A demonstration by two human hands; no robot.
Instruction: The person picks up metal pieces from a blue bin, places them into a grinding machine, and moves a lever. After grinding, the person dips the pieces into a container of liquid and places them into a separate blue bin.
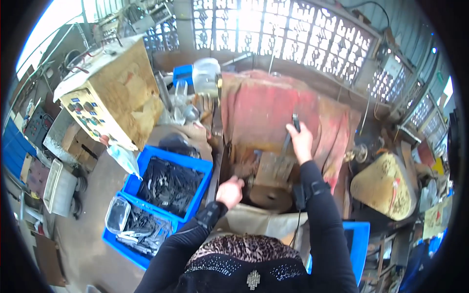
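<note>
matt red cloth (266, 105), smooth blue plastic bin (199, 195)

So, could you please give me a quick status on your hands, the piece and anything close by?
Right hand gripping slim dark piece. Left hand curled, left of round disc, grip unclear. Red cloth draped beyond disc.

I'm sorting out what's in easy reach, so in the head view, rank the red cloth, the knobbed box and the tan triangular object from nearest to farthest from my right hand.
From your right hand:
1. Red cloth: right around and behind the hand.
2. Tan triangular object: to its right.
3. Knobbed box: far to its left.
</note>
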